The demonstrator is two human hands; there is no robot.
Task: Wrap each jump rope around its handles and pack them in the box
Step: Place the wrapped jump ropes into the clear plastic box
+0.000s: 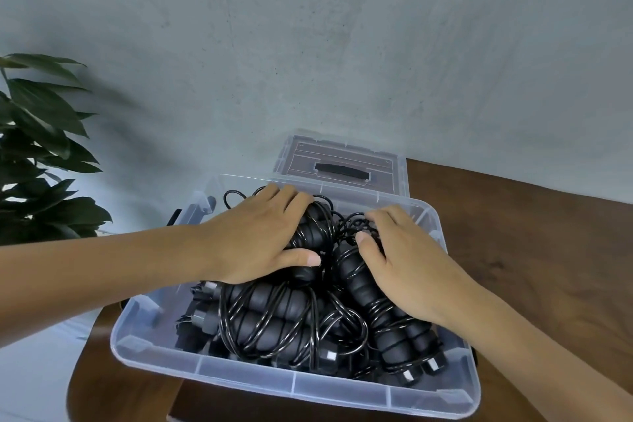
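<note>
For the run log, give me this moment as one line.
left hand: pressing wrapped jump ropes | right hand: same | clear box: full | lid: off

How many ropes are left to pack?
None show outside the box. Several wrapped ropes already lie in it. Both hands, left and right, rest on the top ropes, seemingly settling them in. The lid sits behind the box, not yet on.
</note>
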